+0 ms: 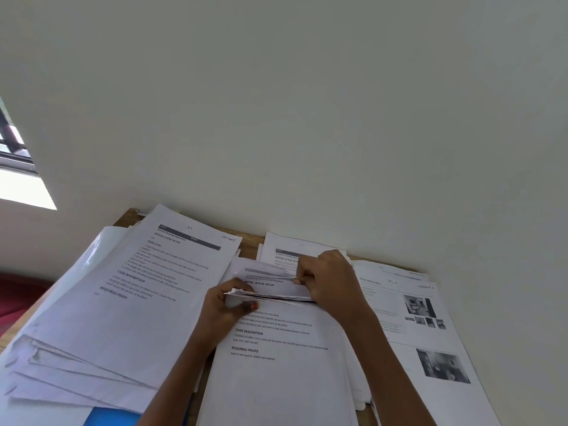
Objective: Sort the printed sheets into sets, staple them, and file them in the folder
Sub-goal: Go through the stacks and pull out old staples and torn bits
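Sorting stage, I'd say: the left hand (226, 305) grips a lifted bundle (270, 295) over the middle pile (276, 379), the right hand (330, 281) pinches 1 sheet (264, 270). Stapling and filing look undone; the blue folder (113, 417) peeks from under the left pile (138, 302).

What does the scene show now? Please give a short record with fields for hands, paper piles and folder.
left hand: grips left end of the lifted bundle
right hand: pinches the bundle's upper sheets
middle pile: printed text, under both hands
left pile: fanned sheets, text page on top
right pile: pages with photos
blue folder: bottom edge, partly covered by sheets
table: wooden, corner visible at back
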Demonstrator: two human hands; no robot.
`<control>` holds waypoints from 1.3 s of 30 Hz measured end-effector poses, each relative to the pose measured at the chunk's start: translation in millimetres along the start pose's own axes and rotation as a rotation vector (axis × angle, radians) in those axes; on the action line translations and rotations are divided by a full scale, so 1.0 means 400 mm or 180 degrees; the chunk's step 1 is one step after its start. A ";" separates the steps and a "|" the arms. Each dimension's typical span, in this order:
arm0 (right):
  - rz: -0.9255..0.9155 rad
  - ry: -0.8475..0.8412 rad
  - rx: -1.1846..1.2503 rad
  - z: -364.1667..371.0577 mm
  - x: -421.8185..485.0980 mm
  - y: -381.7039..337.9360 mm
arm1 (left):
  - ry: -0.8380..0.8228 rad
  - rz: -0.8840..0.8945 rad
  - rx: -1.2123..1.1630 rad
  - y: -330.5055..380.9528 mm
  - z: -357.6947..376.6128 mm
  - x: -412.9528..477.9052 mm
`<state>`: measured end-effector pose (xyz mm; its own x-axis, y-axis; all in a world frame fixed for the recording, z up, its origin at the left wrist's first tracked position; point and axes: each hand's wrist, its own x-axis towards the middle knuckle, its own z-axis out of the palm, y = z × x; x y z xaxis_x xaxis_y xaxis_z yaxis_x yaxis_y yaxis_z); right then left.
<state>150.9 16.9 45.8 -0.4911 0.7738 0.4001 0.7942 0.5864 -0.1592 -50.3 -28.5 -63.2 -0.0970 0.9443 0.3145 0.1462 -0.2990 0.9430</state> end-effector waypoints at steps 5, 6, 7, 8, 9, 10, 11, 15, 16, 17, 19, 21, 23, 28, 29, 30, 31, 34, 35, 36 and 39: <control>-0.0069 0.0176 0.0049 0.003 -0.028 -0.007 | 0.0025 0.0089 0.0031 0.007 -0.003 -0.002; -0.0011 0.0169 0.0073 0.010 -0.032 -0.003 | 0.0047 0.0087 0.0008 0.008 -0.003 -0.004; 0.0064 0.0162 0.0167 0.018 -0.037 0.001 | 0.0061 0.0051 0.0022 0.007 -0.002 -0.005; 0.0170 0.0110 0.0304 0.024 -0.041 0.001 | 0.0081 -0.0012 0.0042 0.006 0.000 -0.005; 0.0256 0.0048 0.0429 0.027 -0.044 -0.001 | 0.0119 -0.0077 0.0072 0.007 0.003 -0.005; 0.0321 -0.0006 0.0485 0.030 -0.046 -0.003 | 0.0160 -0.0145 0.0048 0.007 0.005 -0.005; 0.0365 -0.0060 0.0476 0.029 -0.049 -0.003 | 0.0184 -0.0205 -0.0006 0.003 0.009 -0.005; 0.0458 -0.0455 0.0699 -0.007 -0.056 -0.007 | 0.0128 -0.0387 -0.0274 0.000 0.008 -0.008; 0.0500 -0.0642 0.0938 -0.025 -0.056 -0.008 | 0.0114 -0.0331 -0.0268 -0.001 0.006 -0.009; 0.0567 -0.0839 0.1253 -0.045 -0.054 -0.008 | 0.0095 -0.0226 -0.0144 0.001 0.003 -0.008; 0.0873 -0.1083 0.1876 -0.079 -0.042 -0.005 | 0.0049 -0.0059 -0.0007 0.008 -0.003 -0.007; 0.1123 -0.1018 0.1845 -0.086 -0.016 -0.005 | 0.0004 0.0033 -0.0163 0.008 -0.007 -0.009; 0.1065 -0.0891 0.1032 -0.073 0.022 0.005 | -0.0062 0.0149 -0.0181 0.000 -0.008 -0.009; 0.0677 -0.1274 0.0081 -0.020 0.090 -0.010 | -0.0228 0.0139 -0.0420 -0.007 -0.008 -0.008; 0.0654 -0.1272 0.0037 -0.012 0.093 -0.015 | -0.0188 0.0117 -0.0395 -0.009 -0.009 -0.007; 0.0661 -0.1248 0.0028 -0.005 0.092 -0.018 | -0.0154 0.0085 -0.0374 -0.011 -0.010 -0.006; 0.0699 -0.1210 0.0047 -0.002 0.090 -0.020 | -0.0134 0.0052 -0.0300 -0.011 -0.011 -0.004; 0.0838 -0.1119 0.0145 0.001 0.079 -0.023 | -0.0028 -0.0026 -0.0125 -0.003 -0.010 0.000; 0.0833 -0.1131 0.0100 0.002 0.074 -0.024 | -0.0018 -0.0038 -0.0090 0.000 -0.008 0.001; 0.0782 -0.1153 0.0009 0.004 0.068 -0.025 | -0.0025 -0.0020 -0.0070 0.000 -0.005 0.000; 0.0535 -0.1045 -0.0237 0.007 0.044 -0.032 | -0.0006 -0.0060 -0.0119 0.009 -0.001 -0.004</control>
<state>131.1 23.8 52.3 -0.4306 0.9005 0.0615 0.8914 0.4350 -0.1270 -49.9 -31.3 -60.3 -0.0975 0.9501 0.2963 0.1074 -0.2860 0.9522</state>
